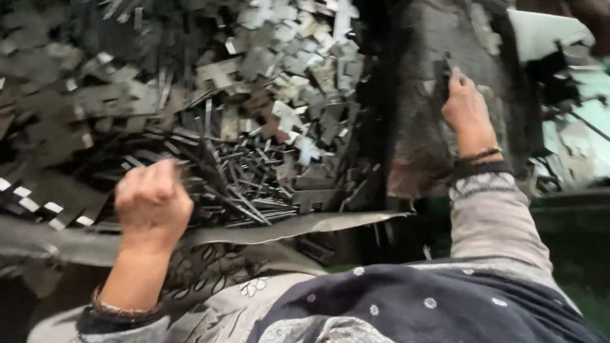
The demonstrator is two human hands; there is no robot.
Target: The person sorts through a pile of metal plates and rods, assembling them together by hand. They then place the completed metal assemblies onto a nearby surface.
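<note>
The left hand (151,202) is clenched over thin metal strips (248,190) whose long axes fan up and rightward; whether it grips one is blurred. Farther right, the right hand (465,108) pinches a small metal piece (446,69) pointing upward against dark cloth (441,52).

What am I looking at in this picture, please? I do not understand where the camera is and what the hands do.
The camera sits on a person's head and looks down, so both hands belong to the wearer. The left hand is closed in a fist over a big pile of small flat metal pieces, cross shapes and thin strips; the blur hides what it grips. The right hand reaches to a dark worn cloth and touches a metal piece there with its fingers. A patterned shawl covers the lap. Another person's hand shows at top right.
</note>
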